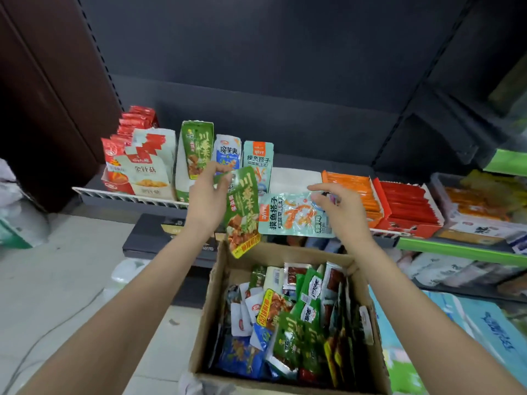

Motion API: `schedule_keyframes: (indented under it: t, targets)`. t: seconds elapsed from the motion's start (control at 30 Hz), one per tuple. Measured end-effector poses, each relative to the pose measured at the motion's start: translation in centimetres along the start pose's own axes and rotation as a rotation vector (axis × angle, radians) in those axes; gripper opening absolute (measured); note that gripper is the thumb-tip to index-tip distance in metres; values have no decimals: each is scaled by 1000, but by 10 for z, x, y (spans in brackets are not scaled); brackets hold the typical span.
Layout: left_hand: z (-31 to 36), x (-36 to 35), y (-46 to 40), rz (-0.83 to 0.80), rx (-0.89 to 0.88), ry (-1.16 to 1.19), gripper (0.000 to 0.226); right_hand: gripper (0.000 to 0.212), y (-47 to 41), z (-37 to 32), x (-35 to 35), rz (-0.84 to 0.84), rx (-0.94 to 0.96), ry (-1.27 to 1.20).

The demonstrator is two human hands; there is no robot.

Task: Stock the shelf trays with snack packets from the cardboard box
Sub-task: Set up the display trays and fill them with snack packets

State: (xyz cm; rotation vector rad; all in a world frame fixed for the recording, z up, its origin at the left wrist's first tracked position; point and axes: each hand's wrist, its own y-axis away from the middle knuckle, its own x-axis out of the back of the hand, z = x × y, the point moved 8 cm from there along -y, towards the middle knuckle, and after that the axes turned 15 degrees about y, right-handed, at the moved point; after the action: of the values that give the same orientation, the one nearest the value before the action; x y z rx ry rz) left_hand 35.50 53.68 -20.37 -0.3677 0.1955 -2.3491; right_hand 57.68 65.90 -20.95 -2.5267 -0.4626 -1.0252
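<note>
**Glossy foil packets, held by their edges**

Slick film is the hazard: the left hand (206,195) pinches only the top edge of a green packet (242,212), which hangs tilted above the cardboard box (216,283). The right hand (339,206) holds a pale teal packet (293,215) by its upper right corner. Either could slide free and drop back into the box. Both hang near the shelf's front edge, before the upright green tray (196,149). Flat, crinkly pouches fill the soft-walled box in a loose jumble.

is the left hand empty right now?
No, the left hand pinches a green snack packet by its top edge, above the cardboard box.
</note>
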Motion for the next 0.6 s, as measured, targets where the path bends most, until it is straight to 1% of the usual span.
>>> schedule_keyframes:
  t: [0.13,0.2,0.3,0.33,0.5,0.6]
  targets:
    - [-8,29,-32,6,3,-17,13,20,-26,-33,-21,-31,-6,-27]
    - [-9,44,-52,8,-9,-17,15,22,-38,-42,-35,-45,-76,-96]
    - [-14,65,-83,6,-9,13,14,29,-51,-52,-63,-94,-225,-295]
    - [-18,69,-93,0,0,26,12,31,-55,-55,-73,-109,-255,-312]
    - [-35,69,-137,-61,65,90,10,32,-70,-79,-124,-236,-329,-321]
    - [-36,60,-156,-136,62,151,8,23,-82,-90,-149,-307,-326,-256]
